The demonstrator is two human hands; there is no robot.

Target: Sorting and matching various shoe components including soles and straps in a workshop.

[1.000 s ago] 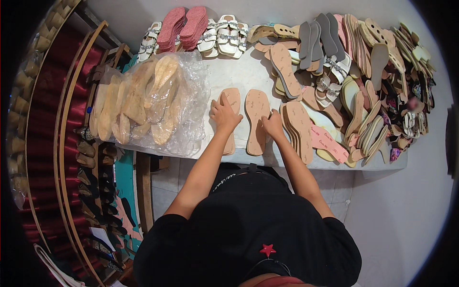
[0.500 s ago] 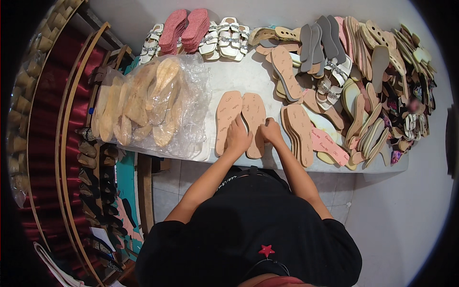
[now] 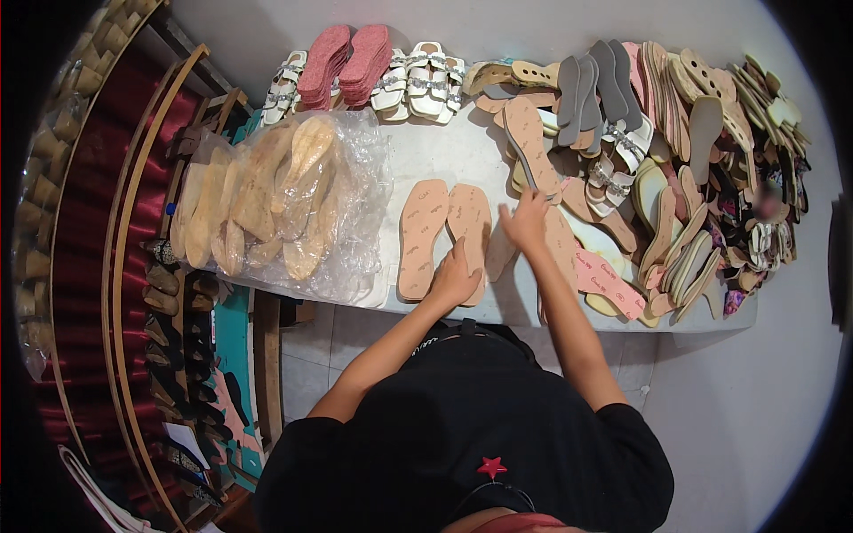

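Observation:
Two pinkish-tan insoles lie side by side on the table before me, a left insole (image 3: 421, 235) and a right insole (image 3: 467, 213), each seemingly part of a thin stack. My left hand (image 3: 455, 279) rests on the heel half of the right one, fingers pointing up along it. Beside that pair, a tilted, slightly blurred insole (image 3: 503, 252) hangs at my right hand (image 3: 526, 222), whose thumb and fingers seem to grip its upper end; the exact grip is partly hidden. My right forearm partly covers a stack of similar insoles (image 3: 560, 240).
A clear plastic bag (image 3: 360, 204) of wooden-looking shoe forms lies at the left. Pink sole stacks (image 3: 366, 62) and white sandals (image 3: 426, 84) stand along the back. Piled insoles and a pink printed piece (image 3: 609, 282) crowd the right. A wooden rack (image 3: 120, 293) stands left.
My right hand has moved up and right from the right insole, and a tilted insole now shows by it. My left hand has shifted from between the pair onto the right insole.

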